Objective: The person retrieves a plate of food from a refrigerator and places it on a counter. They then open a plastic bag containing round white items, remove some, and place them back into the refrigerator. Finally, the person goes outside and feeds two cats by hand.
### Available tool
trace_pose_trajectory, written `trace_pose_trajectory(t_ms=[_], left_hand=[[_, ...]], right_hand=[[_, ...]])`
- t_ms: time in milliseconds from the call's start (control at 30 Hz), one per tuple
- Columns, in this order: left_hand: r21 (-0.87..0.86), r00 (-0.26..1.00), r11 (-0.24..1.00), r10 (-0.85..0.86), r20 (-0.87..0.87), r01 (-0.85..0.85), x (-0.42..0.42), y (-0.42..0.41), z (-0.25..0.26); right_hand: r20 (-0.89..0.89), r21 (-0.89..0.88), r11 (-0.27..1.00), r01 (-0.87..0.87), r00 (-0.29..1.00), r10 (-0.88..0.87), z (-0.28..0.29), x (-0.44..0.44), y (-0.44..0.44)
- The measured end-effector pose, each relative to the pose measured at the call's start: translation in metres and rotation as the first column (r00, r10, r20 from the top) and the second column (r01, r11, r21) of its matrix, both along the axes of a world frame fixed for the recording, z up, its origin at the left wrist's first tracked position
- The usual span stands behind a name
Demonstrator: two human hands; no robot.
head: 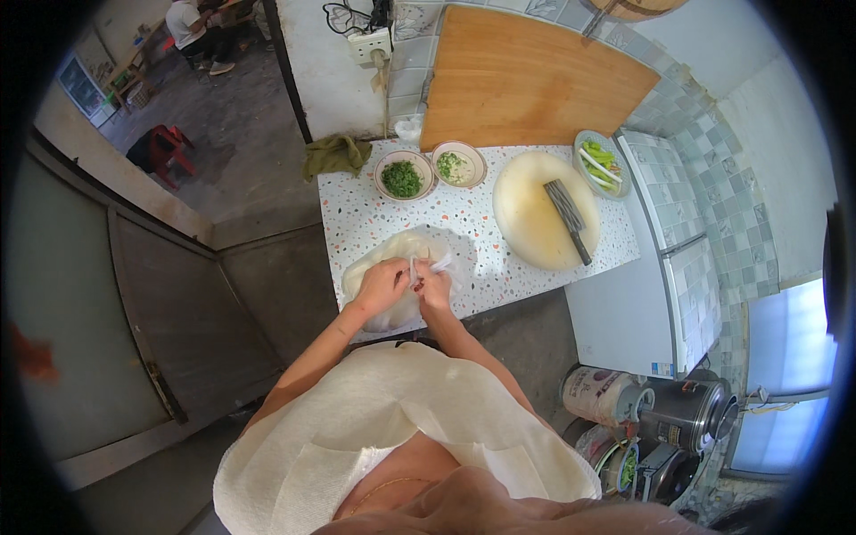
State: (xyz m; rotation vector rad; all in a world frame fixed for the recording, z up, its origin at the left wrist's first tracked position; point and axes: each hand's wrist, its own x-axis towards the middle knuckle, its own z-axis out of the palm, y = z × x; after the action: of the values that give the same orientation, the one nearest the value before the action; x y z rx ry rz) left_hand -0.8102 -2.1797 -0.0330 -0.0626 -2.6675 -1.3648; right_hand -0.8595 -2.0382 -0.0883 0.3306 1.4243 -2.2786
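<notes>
A translucent plastic bag (394,314) with pale contents lies at the near left of the speckled table (468,214). My left hand (384,286) pinches the gathered neck of the bag from the left. From the right, my right hand (433,284) grips the same twisted plastic, and a white loose end sticks out past its fingers. Both hands meet over the bag, so the knot or twist between the fingertips is partly hidden. What exactly the bag contains is too blurred by the plastic to tell.
Beyond the bag stand a bowl of chopped greens (401,179) and a bowl of chopped scallion (455,166). A cleaver (567,217) rests on a round chopping board (521,221). Cut vegetables fill a basket (602,167) beside a white chest freezer (622,314). A wooden board (528,80) leans on the wall.
</notes>
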Motion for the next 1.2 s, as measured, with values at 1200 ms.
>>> trace_pose_trajectory(t_ms=[1200], left_hand=[[-0.135, 0.913, 0.979, -0.190, -0.361, 0.150, 0.016, 0.006, 0.007]], right_hand=[[0.273, -0.053, 0.983, -0.175, 0.945, 0.182, -0.009, 0.005, 0.011]])
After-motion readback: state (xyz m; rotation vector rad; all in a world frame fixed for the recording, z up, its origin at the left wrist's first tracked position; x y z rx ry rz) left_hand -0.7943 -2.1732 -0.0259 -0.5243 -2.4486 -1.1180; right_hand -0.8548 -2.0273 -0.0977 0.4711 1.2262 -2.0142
